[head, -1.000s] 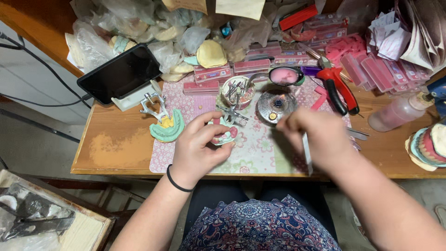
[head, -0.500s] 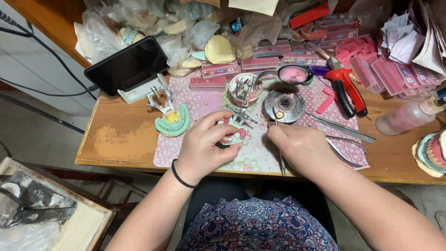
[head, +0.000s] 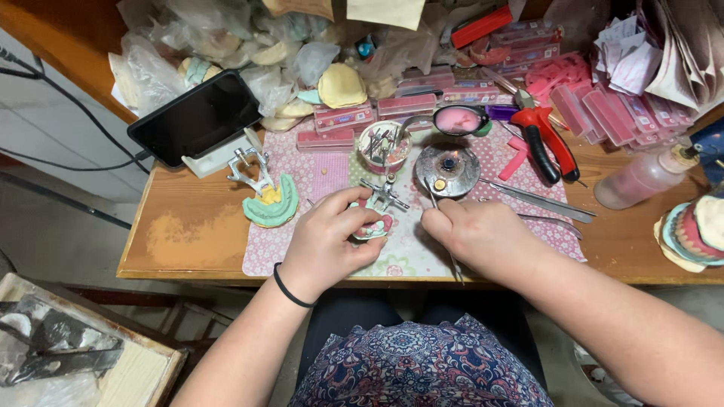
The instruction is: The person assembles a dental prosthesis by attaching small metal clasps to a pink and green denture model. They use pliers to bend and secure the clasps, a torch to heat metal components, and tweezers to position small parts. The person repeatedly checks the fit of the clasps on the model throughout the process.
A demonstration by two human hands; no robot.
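Since half a second ago, both hands are drawing closer together: the left hand [head: 329, 240] is pinching the pink dental model [head: 372, 226] on the counter [head: 188, 234], while the right hand [head: 483, 237] is gripping a thin metal tool [head: 452, 264] — a slip near the small burner [head: 447, 167] could gouge the wax.

wooden table [head: 188, 234] with a pink patterned mat [head: 324, 177] at centre. black tablet [head: 196, 117] propped on a white stand at back left, cable trailing off to the left. green dental cast in a metal frame [head: 265, 197] on the mat's left edge. small cup of tools [head: 383, 145] and round metal burner [head: 447, 167], lit, behind centre. red-handled pliers [head: 544, 139] and flat pink boxes [head: 603, 113] at right. clear squeeze bottle [head: 641, 177] lying further right. plastic bags holding plaster casts [head: 226, 45] piled along the back. stacked casts [head: 694, 230] at the right edge.
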